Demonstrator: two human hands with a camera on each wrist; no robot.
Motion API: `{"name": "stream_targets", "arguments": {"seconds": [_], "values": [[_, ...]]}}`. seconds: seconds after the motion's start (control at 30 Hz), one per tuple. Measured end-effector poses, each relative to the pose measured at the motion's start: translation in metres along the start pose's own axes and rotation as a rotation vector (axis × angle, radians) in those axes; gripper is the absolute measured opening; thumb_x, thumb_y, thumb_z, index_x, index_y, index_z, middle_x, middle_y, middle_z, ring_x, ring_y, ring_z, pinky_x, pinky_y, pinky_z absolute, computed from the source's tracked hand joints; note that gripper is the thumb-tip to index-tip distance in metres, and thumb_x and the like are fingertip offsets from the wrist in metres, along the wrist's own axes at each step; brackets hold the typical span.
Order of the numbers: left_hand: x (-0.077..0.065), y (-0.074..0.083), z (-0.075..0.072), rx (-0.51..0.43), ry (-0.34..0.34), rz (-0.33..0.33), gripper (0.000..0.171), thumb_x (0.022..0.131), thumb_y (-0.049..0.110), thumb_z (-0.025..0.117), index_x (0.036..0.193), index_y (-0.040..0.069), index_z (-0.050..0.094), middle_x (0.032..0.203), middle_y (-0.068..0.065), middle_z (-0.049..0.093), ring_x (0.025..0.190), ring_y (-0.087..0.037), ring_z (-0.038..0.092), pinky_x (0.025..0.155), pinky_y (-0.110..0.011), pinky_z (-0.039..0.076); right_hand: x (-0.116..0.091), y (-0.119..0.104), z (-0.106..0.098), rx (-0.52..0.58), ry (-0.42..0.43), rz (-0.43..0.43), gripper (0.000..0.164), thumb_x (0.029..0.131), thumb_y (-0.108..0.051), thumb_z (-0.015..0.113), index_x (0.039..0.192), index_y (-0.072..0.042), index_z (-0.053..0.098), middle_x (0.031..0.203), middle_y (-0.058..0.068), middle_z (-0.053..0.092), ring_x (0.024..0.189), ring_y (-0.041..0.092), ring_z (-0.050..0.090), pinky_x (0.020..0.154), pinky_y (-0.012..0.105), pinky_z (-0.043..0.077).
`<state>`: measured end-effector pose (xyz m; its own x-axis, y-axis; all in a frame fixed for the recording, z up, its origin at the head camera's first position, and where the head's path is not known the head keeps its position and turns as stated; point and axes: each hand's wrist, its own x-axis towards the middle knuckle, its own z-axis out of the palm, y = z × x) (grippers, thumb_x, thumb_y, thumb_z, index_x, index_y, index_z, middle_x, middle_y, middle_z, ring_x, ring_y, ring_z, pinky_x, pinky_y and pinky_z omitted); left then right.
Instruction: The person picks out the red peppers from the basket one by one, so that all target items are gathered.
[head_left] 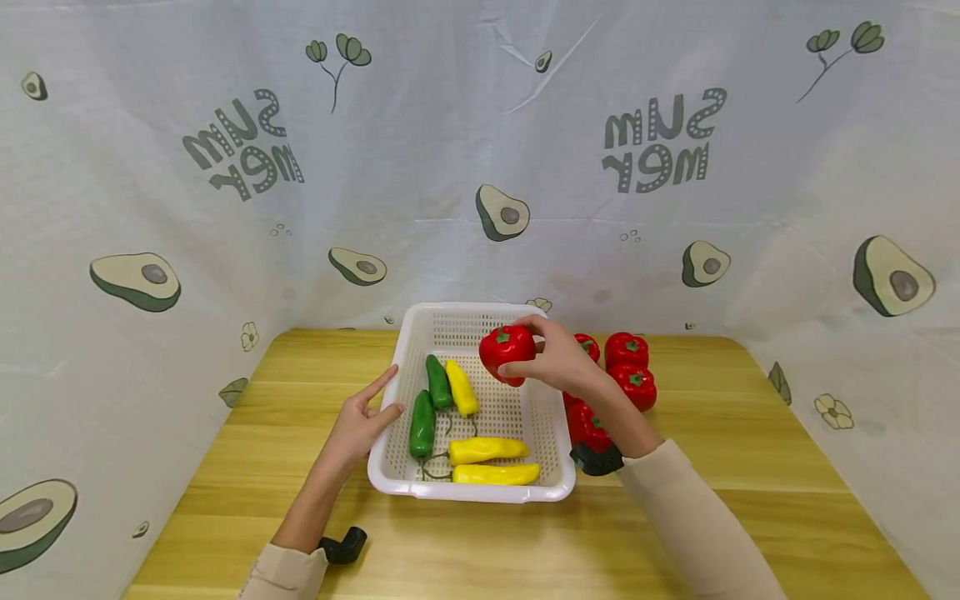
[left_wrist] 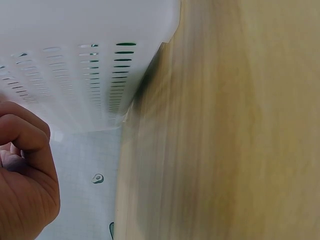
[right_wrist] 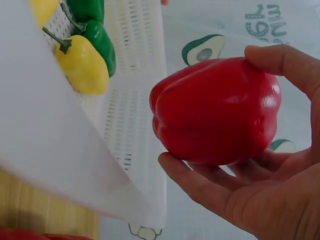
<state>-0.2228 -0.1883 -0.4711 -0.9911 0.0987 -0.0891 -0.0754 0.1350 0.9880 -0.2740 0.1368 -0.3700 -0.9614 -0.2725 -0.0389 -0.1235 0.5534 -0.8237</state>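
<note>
My right hand [head_left: 558, 354] grips a red bell pepper [head_left: 504, 348] above the right part of a white plastic basket [head_left: 480, 493]. In the right wrist view, fingers and thumb span the pepper [right_wrist: 215, 112]. At the basket's left rim is my left hand [head_left: 358, 425], thumb over the rim and index finger stretched along it; the other fingers look curled in the left wrist view. Inside the basket lie two green peppers [head_left: 422, 425] on the left, one yellow pepper [head_left: 462, 388] beside them, and two yellow peppers [head_left: 487, 451] near the front wall.
Several red bell peppers [head_left: 632, 383] stand on the wooden table [head_left: 720, 500] just right of the basket, partly hidden by my right forearm. A pale curtain [head_left: 420, 125] printed with avocados hangs behind the table and at its sides.
</note>
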Motion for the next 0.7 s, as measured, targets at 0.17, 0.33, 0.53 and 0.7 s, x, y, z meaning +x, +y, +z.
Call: {"name": "stream_targets", "arguments": {"seconds": [0.17,0.33,0.53,0.7], "values": [[0.000,0.000,0.000,-0.005,0.002,0.000,0.069,0.098,0.013,0.068,0.159,0.032,0.041,0.078,-0.030,0.073,0.078,-0.042,0.077,0.064,-0.049,0.065,-0.013,0.006,-0.010,0.029,-0.007,-0.027,0.082,0.078,-0.023,0.089,0.148,-0.014,0.048,0.146,0.016,0.055,0.127,0.041,0.056,0.090,0.047,0.064],[-0.001,0.000,0.001,-0.005,0.000,-0.004,0.068,0.098,0.013,0.067,0.159,0.033,0.041,0.086,-0.032,0.074,0.080,-0.043,0.077,0.065,-0.049,0.065,-0.027,0.015,-0.022,0.057,0.001,-0.013,0.085,0.079,-0.023,0.088,0.152,-0.015,0.044,0.149,0.019,0.051,0.130,0.044,0.052,0.089,0.048,0.064],[-0.001,0.000,0.000,0.001,0.002,-0.008,0.068,0.099,0.015,0.067,0.159,0.033,0.040,0.088,-0.031,0.075,0.081,-0.041,0.077,0.066,-0.049,0.065,-0.040,0.030,-0.038,0.115,0.026,-0.044,0.083,0.081,-0.019,0.086,0.151,-0.011,0.041,0.152,0.020,0.047,0.139,0.049,0.046,0.095,0.055,0.060],[-0.001,0.000,0.000,0.000,-0.003,-0.010,0.069,0.099,0.016,0.067,0.159,0.034,0.039,0.090,-0.030,0.075,0.082,-0.041,0.077,0.066,-0.049,0.065,-0.053,0.042,-0.053,0.130,0.044,-0.118,0.077,0.083,-0.014,0.083,0.149,-0.007,0.043,0.149,0.020,0.050,0.137,0.048,0.050,0.101,0.052,0.057]]}}
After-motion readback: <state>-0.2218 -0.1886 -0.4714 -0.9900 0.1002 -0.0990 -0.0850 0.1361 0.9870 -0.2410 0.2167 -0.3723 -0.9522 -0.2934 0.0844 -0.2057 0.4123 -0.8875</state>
